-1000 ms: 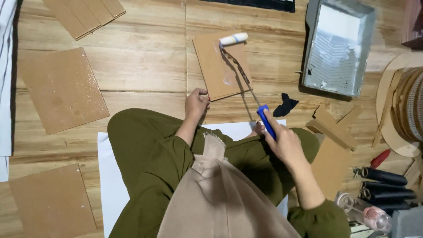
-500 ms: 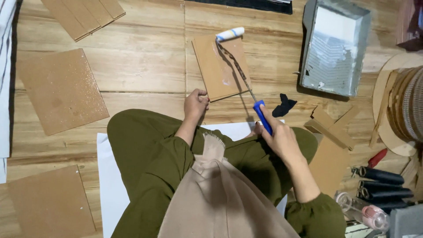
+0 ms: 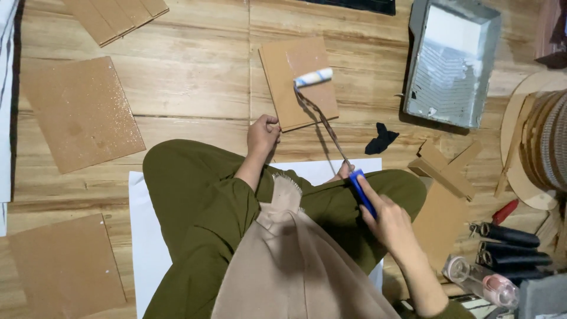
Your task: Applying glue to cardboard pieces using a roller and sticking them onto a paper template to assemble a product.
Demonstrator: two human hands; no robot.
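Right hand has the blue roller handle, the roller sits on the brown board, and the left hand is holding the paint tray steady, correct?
Not quite. The left hand is not on the paint tray; the head view shows it pressing the near edge of the brown board. The tray lies apart, off to the right. The rest holds: the right hand grips the blue handle, and the roller rests on the board.

Right hand [image 3: 387, 221] grips blue-handled paint roller [image 3: 313, 77] on small brown board [image 3: 298, 82] | left hand [image 3: 261, 133] rests fisted beside board's corner
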